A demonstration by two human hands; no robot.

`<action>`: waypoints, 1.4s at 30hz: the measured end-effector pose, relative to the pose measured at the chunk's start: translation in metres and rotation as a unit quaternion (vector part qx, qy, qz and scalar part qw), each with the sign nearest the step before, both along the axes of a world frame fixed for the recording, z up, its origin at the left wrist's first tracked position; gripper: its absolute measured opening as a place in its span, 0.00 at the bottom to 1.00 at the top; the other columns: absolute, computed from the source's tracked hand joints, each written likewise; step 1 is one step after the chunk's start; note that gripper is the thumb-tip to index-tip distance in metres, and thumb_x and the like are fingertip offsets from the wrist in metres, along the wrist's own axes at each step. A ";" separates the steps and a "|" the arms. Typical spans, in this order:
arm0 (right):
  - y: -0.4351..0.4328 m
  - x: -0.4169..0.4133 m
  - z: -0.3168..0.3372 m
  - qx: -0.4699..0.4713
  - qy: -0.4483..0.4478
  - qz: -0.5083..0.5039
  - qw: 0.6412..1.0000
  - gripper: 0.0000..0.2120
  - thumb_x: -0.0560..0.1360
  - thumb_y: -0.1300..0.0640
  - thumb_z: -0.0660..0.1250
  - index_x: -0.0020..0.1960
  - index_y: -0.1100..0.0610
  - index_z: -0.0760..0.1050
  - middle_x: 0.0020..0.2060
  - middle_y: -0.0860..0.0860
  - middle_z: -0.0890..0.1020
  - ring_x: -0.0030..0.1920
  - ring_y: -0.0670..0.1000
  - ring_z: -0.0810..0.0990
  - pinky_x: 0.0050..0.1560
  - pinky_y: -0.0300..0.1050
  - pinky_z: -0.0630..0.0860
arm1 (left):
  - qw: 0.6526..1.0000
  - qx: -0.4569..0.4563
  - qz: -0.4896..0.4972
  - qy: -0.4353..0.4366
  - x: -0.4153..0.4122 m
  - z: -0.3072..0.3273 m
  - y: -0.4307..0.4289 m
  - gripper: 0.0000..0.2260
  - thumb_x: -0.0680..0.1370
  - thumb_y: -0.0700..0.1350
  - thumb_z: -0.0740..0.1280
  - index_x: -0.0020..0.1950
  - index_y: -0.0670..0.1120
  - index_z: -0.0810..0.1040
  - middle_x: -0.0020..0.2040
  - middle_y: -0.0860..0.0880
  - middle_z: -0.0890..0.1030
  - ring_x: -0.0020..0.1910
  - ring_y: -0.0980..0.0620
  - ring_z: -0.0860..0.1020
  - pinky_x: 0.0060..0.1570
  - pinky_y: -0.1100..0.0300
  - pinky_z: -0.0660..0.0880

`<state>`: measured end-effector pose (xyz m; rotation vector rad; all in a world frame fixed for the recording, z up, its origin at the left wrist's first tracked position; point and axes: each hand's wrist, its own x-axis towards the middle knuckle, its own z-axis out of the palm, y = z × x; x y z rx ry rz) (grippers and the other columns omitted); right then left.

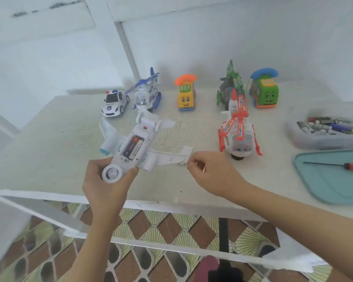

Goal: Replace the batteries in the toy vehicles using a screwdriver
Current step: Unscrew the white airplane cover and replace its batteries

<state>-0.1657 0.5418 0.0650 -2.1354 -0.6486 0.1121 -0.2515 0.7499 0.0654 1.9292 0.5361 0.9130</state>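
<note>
I hold a white toy airplane point(128, 129) belly-up over the table; my left hand point(104, 190) grips its nose by the front wheel. Its battery bay is open, and batteries point(132, 148) sit inside it. At the tip of the right wing, my right hand point(214, 176) pinches a small white piece point(186, 152) that looks like the battery cover. A red-handled screwdriver point(338, 165) lies on a teal tray point(334, 190) at the right, apart from both hands.
A clear tub point(324, 142) of loose batteries stands at the far right. A red helicopter point(236, 127) stands mid-table. Along the back are a police car point(114, 102), a blue helicopter point(147, 94), a yellow phone car point(186, 96), a green helicopter point(229, 86) and a green phone car point(265, 92).
</note>
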 end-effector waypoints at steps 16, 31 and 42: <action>0.055 0.050 -0.016 -0.042 0.225 -0.180 0.957 0.20 0.72 0.57 0.71 0.31 0.56 0.61 0.26 0.51 0.65 0.24 0.49 0.65 0.25 0.40 0.60 | 0.999 -0.014 0.014 0.043 -0.001 -0.036 0.039 0.20 0.65 0.38 0.80 0.47 0.45 0.72 0.39 0.54 0.75 0.32 0.67 0.74 0.32 0.74 0.71; 0.037 0.049 -0.006 0.191 0.444 -0.188 0.855 0.08 0.77 0.60 0.67 0.41 0.61 0.72 0.20 0.47 0.64 0.18 0.43 0.62 0.18 0.35 0.59 | 0.997 -0.053 -0.021 0.055 -0.001 -0.040 0.034 0.22 0.61 0.47 0.80 0.48 0.47 0.72 0.42 0.56 0.77 0.35 0.66 0.74 0.36 0.65 0.70; 0.051 0.034 0.020 0.215 0.426 -0.087 0.874 0.09 0.77 0.55 0.67 0.41 0.59 0.73 0.20 0.45 0.64 0.20 0.44 0.59 0.20 0.35 0.57 | 0.988 -0.030 -0.109 0.103 0.015 -0.028 -0.020 0.22 0.67 0.43 0.78 0.47 0.52 0.66 0.45 0.50 0.75 0.39 0.61 0.75 0.34 0.72 0.70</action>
